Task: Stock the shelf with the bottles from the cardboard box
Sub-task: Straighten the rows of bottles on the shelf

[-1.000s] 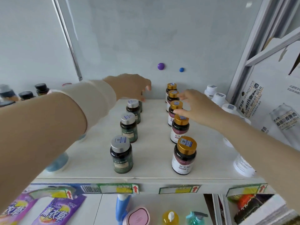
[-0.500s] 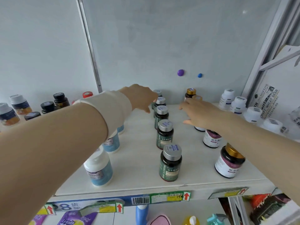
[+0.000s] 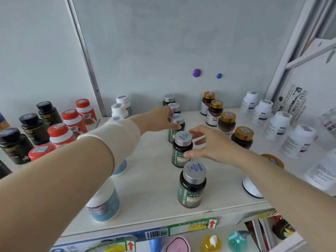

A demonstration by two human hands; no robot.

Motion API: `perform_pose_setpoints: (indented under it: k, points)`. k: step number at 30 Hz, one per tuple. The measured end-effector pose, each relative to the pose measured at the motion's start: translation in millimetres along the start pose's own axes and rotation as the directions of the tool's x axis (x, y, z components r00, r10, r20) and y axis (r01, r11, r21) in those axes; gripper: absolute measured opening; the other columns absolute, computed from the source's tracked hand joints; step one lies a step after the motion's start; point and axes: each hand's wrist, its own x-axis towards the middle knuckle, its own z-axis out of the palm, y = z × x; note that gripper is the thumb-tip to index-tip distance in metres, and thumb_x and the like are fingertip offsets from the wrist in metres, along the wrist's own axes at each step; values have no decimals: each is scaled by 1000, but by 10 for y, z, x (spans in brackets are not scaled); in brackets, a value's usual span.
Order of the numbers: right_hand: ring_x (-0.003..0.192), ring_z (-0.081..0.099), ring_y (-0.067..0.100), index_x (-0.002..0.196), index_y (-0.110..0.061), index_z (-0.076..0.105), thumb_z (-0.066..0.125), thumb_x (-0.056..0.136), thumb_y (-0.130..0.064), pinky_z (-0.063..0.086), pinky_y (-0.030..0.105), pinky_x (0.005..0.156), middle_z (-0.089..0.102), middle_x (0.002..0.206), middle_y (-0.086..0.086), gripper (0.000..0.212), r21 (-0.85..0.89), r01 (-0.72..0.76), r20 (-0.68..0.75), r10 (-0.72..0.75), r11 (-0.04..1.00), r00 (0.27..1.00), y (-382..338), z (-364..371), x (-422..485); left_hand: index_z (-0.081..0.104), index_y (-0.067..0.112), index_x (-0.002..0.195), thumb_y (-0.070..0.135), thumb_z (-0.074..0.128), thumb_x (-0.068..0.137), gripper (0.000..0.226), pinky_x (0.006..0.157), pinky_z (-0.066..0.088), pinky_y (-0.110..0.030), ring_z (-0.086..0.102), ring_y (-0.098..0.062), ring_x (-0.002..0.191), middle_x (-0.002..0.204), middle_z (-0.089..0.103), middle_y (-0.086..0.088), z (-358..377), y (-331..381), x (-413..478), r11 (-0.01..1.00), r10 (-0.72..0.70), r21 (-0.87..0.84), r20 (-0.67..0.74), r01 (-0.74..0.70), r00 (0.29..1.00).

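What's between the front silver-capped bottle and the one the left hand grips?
Head view: a second silver-capped bottle, the right hand around it.

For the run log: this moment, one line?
left hand: grips third green bottle from front | right hand: open at second green bottle

"Where could a hand pass on the shelf (image 3: 145, 188)?"

"A bare strip ran front to back between the blue-labelled tubs (image 3: 103, 204) and the silver-capped row (image 3: 192, 186), but the left hand (image 3: 160, 119), gripping a silver-capped bottle (image 3: 177, 118), barred its far end."

"And right of that row?"

"A narrower lane before the gold-capped bottles (image 3: 242, 137); the right hand (image 3: 214, 146) filled its middle, fingers spread."
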Motion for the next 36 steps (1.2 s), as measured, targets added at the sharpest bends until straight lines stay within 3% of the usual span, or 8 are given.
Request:
perform_pose_setpoints:
  k: [3,6,10,15,21,26,31,36]
  points:
    - [99,52,7,132,-20,44,79,69,-38,41,17,75,54,127,-7,75,52,-9,-29,11,999,1000,44,126,9,45,11,116,37,62,88,41,94,48,-38,58,-27,101,120,56,-13,20,2,59,997,-33,-62,34,35,999]
    - [97,52,7,128,-19,46,79,69,-36,40,19,80,56,126,-5,70,111,-9,-46,14,994,999,102,226,20,45,7,123,39,62,87,51,94,50,-39,60,-29,98,118,55,-13,33,55,103,992,-65,-103,20,67,998]
    - [99,55,11,125,-18,49,79,70,-31,45,23,84,59,117,-5,64,223,2,-64,12,975,998,148,300,30,46,8,120,33,63,87,45,79,52,-32,55,-19,81,106,49,-5,78,98,170,990,-61,-128,-5,60,998]
    - [95,56,10,121,-20,53,79,70,-32,44,15,72,57,106,-11,58,251,14,-72,4,968,997,187,299,41,47,8,124,27,68,85,49,87,53,-34,55,-22,89,108,48,-5,116,109,203,982,-67,-177,-10,64,998]
    - [97,58,11,122,-21,54,79,70,-32,47,23,77,61,113,-7,59,263,10,-63,7,965,998,246,277,40,49,11,115,28,69,84,41,64,48,-19,55,-20,86,107,48,-3,115,119,183,980,-69,-187,-13,65,998]
    - [96,55,8,124,-22,51,78,71,-34,40,10,68,60,116,-8,60,258,9,-60,7,966,998,254,295,33,49,10,118,30,69,84,45,60,45,-16,55,-19,84,108,50,-3,134,126,167,981,-72,-182,-19,67,997]
    - [104,54,11,133,-20,42,78,72,-33,44,23,88,54,133,-3,72,252,-7,-41,18,968,999,206,287,1,44,11,126,37,65,85,53,64,44,-22,55,-20,84,112,50,-3,140,158,115,993,-76,-95,-22,73,997]
    - [127,46,16,141,-21,33,76,73,-36,39,30,100,43,143,-3,83,220,-2,-82,21,975,996,54,109,-115,44,12,133,34,62,88,53,78,39,-23,51,-18,103,118,54,-1,-35,172,-62,995,-69,-78,-53,65,996]
